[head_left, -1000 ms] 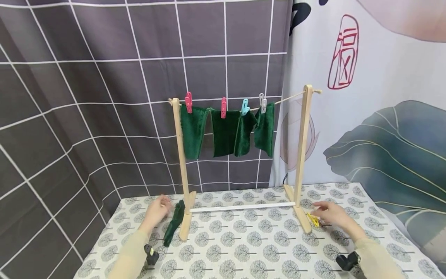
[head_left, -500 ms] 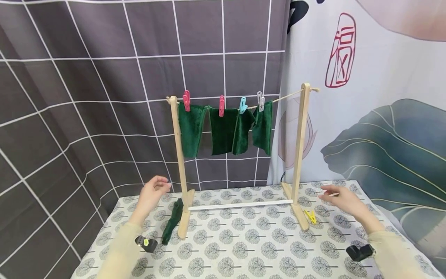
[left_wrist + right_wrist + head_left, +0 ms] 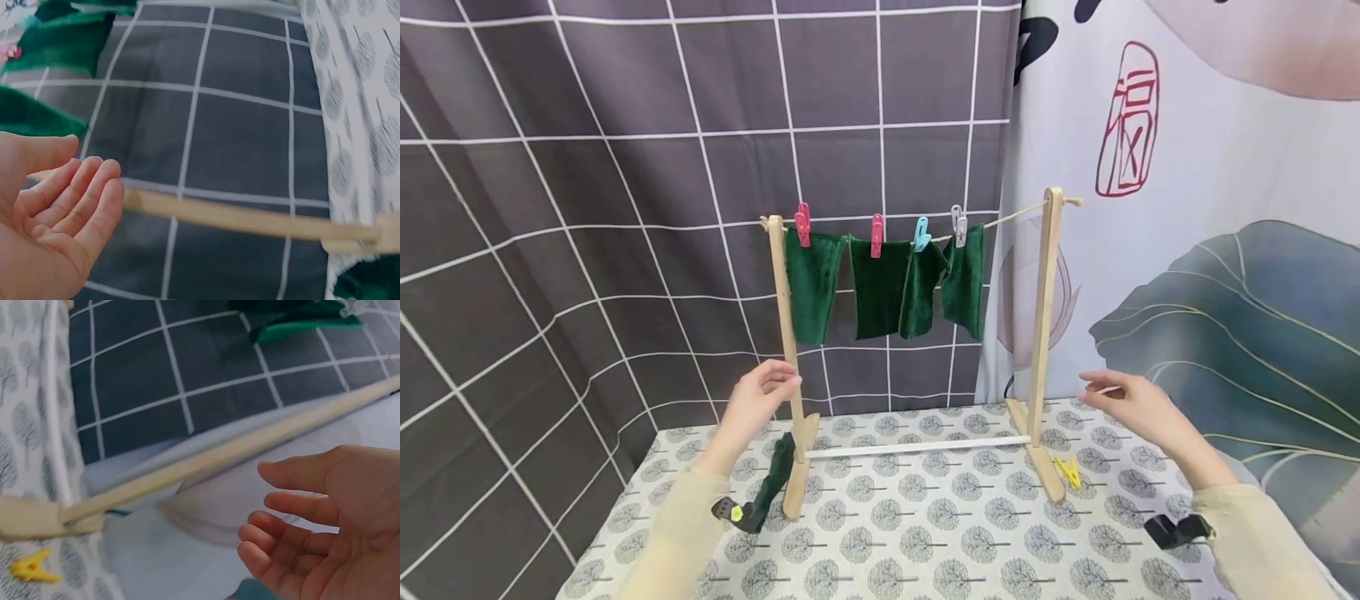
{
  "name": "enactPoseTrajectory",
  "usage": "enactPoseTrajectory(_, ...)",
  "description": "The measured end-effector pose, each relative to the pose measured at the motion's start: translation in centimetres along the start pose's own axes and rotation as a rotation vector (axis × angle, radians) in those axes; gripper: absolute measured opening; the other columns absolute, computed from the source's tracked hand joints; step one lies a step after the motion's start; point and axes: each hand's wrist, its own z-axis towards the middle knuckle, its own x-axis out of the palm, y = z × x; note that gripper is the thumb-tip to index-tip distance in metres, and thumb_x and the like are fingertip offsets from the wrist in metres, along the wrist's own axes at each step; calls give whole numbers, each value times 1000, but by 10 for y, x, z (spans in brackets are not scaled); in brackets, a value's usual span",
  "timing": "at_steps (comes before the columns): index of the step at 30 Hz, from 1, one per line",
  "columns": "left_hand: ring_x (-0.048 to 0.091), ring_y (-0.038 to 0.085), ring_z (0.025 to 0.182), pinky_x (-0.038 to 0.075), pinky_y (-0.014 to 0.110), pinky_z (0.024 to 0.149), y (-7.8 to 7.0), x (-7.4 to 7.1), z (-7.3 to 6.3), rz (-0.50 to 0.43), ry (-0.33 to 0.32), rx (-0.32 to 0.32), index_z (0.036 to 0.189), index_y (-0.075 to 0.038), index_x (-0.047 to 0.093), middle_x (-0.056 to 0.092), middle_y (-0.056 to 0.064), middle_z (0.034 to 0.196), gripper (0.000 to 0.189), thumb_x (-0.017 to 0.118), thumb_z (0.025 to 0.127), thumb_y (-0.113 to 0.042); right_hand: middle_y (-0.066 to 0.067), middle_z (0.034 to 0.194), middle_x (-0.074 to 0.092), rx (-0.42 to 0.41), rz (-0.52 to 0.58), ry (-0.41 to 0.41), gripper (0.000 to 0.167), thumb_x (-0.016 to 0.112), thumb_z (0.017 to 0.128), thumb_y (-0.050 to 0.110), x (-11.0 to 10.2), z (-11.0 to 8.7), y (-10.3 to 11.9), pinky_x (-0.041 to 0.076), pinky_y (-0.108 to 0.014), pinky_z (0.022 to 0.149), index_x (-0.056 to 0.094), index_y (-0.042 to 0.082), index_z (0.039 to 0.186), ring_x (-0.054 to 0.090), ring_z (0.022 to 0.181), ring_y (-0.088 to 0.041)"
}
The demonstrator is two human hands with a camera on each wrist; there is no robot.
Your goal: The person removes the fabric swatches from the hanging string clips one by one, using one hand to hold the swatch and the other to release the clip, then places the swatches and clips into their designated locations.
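Note:
Dark green velvety cloth pieces (image 3: pixel 877 292) hang from a string line between two wooden posts, under two pink clothespins (image 3: pixel 877 236), a light blue clothespin (image 3: pixel 921 234) and a grey clothespin (image 3: pixel 959 227). My left hand (image 3: pixel 758 400) is raised by the left post (image 3: pixel 785 333), fingers loosely bent, holding nothing. To the right of the right post (image 3: pixel 1045 317), my right hand (image 3: pixel 1131 404) hovers with relaxed fingers, nothing in it. Below it a yellow clothespin (image 3: pixel 1067 472) lies on the table. Another green cloth (image 3: pixel 771 483) lies beside the left foot, partly behind the wrist camera.
A white bar (image 3: pixel 917 447) joins the posts low down, just above the tree-print tablecloth (image 3: pixel 925 517). Behind the rack hangs a dark gridded curtain (image 3: pixel 647 208). A pale curtain (image 3: pixel 1247 183) with a leaf pattern hangs at the right.
My right hand has risen away from the yellow clothespin, which stays on the table. My left hand has lifted from near the loose cloth and moved right, toward the left post.

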Motion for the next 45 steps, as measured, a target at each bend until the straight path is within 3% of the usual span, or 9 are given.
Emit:
enactPoseTrajectory(5,68,31,107,53,44,95,-22,15,9,-5,30,87,120,-1,67,72,15,113,28,71,96,-14,-21,112,70,-53,1,-65,49,65,100,30,-16,8,27,52,-45,76,59,-3,135,67,100,-39)
enactPoseTrajectory(11,68,27,109,52,43,98,-60,28,22,-52,57,172,121,-3,68,72,13,116,28,71,96,-15,-22,115,71,-103,37,-165,46,63,101,33,-37,23,69,49,-57,83,61,2,135,65,107,-42)
enactPoseTrajectory(16,68,25,109,52,40,98,-88,43,32,-115,80,248,122,-2,67,72,12,116,29,70,96,-15,-16,121,70,-126,86,-247,44,64,100,36,-52,34,102,51,-35,78,65,8,134,68,104,-31)
enactPoseTrajectory(19,69,22,108,52,37,97,-101,52,38,-149,87,285,122,-1,68,73,10,115,30,71,96,-15,-13,122,71,-163,118,-278,42,65,100,35,-59,40,119,47,-21,74,66,10,133,67,96,-11)
enactPoseTrajectory(24,69,20,108,53,36,96,-116,69,46,-190,110,330,122,0,68,73,10,114,30,71,96,-14,-10,121,71,-217,136,-300,39,67,98,33,-65,49,144,46,-13,76,68,12,130,61,87,9)
enactPoseTrajectory(27,69,18,108,53,35,95,-124,78,50,-201,132,343,123,-1,69,73,9,115,30,70,96,-15,-9,118,73,-243,131,-317,36,68,98,33,-68,55,157,46,-12,76,70,12,127,62,85,8)
enactPoseTrajectory(34,68,20,108,54,34,93,-140,99,59,-197,170,360,126,-1,67,73,9,117,32,69,97,-16,-10,116,73,-290,126,-351,33,67,98,29,-72,75,174,47,-12,76,71,9,124,70,95,-23)
enactPoseTrajectory(37,69,20,108,53,31,94,-145,107,65,-186,168,369,126,-2,67,72,10,119,32,69,97,-16,-11,118,73,-309,132,-343,33,68,98,28,-76,81,181,48,-12,77,71,8,125,70,100,-27)
enactPoseTrajectory(45,67,22,115,51,26,97,-153,123,81,-139,146,349,129,0,65,69,15,125,35,69,97,-14,-14,126,69,-337,132,-242,40,67,99,28,-85,96,201,51,-47,97,66,7,133,65,114,-29)
